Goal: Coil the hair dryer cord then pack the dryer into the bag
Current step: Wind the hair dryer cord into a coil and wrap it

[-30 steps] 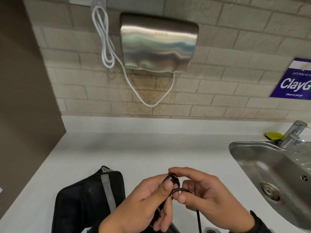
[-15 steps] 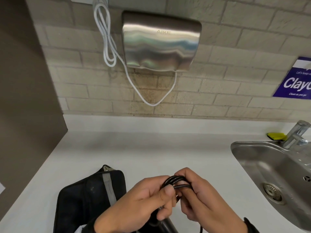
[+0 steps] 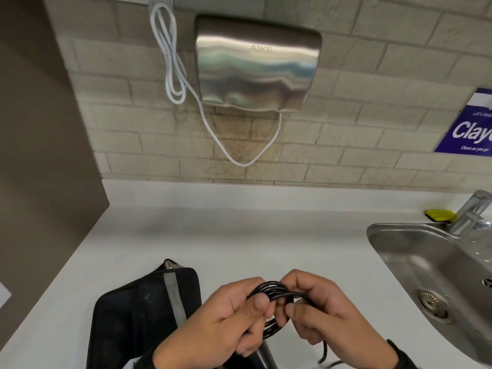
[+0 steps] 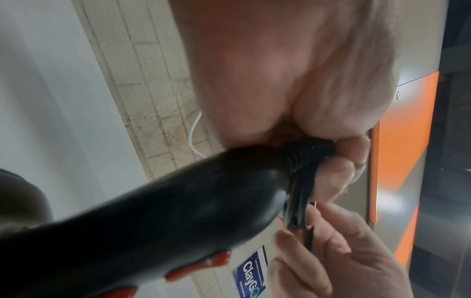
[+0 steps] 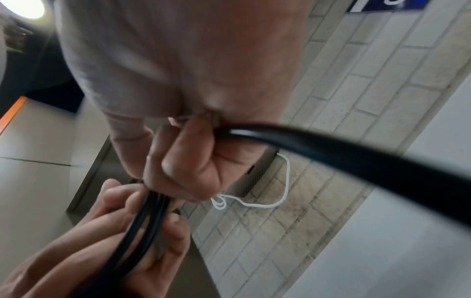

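Note:
A black cord coil (image 3: 273,294) of several loops sits between both hands above the white counter. My left hand (image 3: 234,315) grips the coil (image 4: 305,161) together with the black hair dryer handle (image 3: 262,355), thumb pressed on the loops. The dryer body (image 4: 153,221), black with red buttons, fills the left wrist view. My right hand (image 3: 314,312) pinches the cord (image 5: 331,153) and the loops (image 5: 150,217) from the right; a loose length (image 3: 323,352) hangs below it. The black bag (image 3: 133,315) with a grey strap lies on the counter at my left.
A steel sink (image 3: 439,275) with a tap (image 3: 471,214) and a yellow sponge (image 3: 439,214) is at the right. A steel hand dryer (image 3: 255,65) with a white cable (image 3: 170,54) hangs on the brick wall. A brown panel (image 3: 40,155) bounds the left.
The coil has grown by another loop. My right hand has swung round the coil and closed in against the left hand, drawing the loose cord up.

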Tool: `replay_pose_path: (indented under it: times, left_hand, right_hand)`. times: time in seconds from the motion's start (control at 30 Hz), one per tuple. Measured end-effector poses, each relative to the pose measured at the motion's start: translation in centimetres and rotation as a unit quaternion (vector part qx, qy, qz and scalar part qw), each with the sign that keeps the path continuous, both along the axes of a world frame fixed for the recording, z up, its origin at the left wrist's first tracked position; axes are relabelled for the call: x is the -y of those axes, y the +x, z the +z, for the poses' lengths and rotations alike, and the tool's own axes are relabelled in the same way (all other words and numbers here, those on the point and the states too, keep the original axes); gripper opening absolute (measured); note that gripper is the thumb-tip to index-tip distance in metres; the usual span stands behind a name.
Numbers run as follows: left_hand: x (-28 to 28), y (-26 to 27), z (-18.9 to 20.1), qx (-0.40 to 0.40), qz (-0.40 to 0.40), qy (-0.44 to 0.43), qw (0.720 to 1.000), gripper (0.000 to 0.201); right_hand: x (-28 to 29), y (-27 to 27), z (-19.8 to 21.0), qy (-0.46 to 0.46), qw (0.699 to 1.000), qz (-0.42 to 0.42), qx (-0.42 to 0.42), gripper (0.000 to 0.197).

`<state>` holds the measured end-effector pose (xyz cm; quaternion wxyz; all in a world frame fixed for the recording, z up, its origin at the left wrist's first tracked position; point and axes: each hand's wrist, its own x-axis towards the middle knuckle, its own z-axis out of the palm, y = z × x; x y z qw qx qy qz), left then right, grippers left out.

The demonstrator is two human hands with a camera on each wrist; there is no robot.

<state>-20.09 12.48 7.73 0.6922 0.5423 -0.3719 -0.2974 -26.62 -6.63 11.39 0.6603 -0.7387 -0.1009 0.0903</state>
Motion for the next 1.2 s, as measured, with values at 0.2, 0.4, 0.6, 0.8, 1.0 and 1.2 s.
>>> replay_pose_path:
  times: [0.2,0.4,0.6,0.8,1.0,1.2]
  left_hand:
    - [0.2,0.0,0.0,-0.023,-0.003,0.0,1.0,0.05]
    - [0.1,0.4,0.0,0.026,0.02,-0.007,0.999,0.047]
    - [0.0,0.6,-0.1,0.014,-0.024,-0.044,0.999,0.036]
    - [-0.4,0.8,-0.1,-0.009,-0.043,-0.046,0.998,0.031]
    - [-1.0,0.8,-0.4,0.01,-0.023,-0.022,0.999,0.033]
    - [-1.2,0.7,-0.4,0.008,-0.02,-0.003,1.0,0.042]
  right_hand:
    - [-0.5,-0.1,0.3,-0.14,0.984,-0.029,0.107,0.009]
    - [-1.4,0.1,-1.5,-0.22,0.954,-0.115,0.168,0.016]
    - [-2.1,0.3,-2.3,-0.154,0.959,-0.171,0.162,0.022]
    - [-2.8,0.0,-1.9,-0.098,0.974,-0.161,0.13,0.024]
    - [-2.5,0.2,-1.1,-0.078,0.983,-0.134,0.097,0.02]
    - [-0.7,0.4,-0.5,-0.075,0.982,-0.105,0.136,0.02]
